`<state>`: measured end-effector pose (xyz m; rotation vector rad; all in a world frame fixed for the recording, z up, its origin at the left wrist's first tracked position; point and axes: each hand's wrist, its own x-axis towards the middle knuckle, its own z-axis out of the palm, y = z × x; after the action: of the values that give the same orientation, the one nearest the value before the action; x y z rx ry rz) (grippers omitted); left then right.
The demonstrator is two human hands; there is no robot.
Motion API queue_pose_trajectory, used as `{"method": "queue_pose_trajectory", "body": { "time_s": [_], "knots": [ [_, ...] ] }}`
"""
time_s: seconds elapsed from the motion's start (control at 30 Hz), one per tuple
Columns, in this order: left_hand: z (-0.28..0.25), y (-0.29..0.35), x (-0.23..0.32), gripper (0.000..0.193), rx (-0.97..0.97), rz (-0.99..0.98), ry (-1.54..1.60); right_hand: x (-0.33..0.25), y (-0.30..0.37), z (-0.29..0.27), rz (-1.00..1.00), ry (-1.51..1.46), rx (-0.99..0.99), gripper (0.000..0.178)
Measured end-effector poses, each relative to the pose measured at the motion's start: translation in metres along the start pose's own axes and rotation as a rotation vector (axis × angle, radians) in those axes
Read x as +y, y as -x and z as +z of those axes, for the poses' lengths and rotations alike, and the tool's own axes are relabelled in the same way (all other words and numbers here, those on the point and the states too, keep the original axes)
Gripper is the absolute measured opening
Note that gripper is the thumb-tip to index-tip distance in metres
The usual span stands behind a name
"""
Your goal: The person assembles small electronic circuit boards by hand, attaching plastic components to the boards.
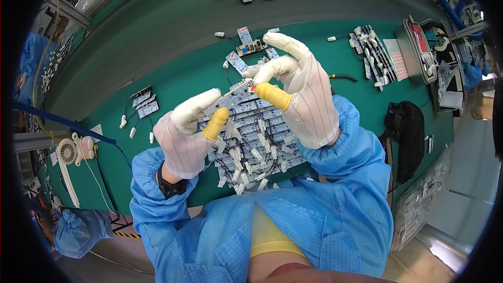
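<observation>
Both my hands wear white striped gloves with yellow covers on the thumbs. Between them is a narrow circuit board strip, slanting up to the right. My left hand pinches its left end between thumb and forefinger. At its right end my right hand is closed, thumb against fingers, beside a small red-and-white piece that I cannot make out. Below lies a stack of circuit boards with many black wires and white connectors, partly hidden by my hands.
Loose boards lie at left, and more boards at right near a metal box. A small fan stands at far left. A yellow-and-black tool lies right of my hand. A black bag hangs at the right table edge.
</observation>
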<state>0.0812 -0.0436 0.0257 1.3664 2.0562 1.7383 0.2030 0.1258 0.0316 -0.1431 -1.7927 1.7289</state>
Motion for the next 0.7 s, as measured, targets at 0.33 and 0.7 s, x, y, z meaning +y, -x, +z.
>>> {"method": "queue_pose_trajectory", "body": {
  "time_s": [0.33, 0.7],
  "knots": [
    [-0.017, -0.006, 0.0, 0.039, -0.179, 0.616, -0.483, -0.009, 0.003, -0.002, 0.13, -0.025, -0.041, 0.057],
    [-0.008, -0.003, 0.011, 0.031, -0.034, 0.362, -0.284, -0.001, 0.001, 0.0, 0.145, -0.084, 0.041, 0.057]
  ]
}}
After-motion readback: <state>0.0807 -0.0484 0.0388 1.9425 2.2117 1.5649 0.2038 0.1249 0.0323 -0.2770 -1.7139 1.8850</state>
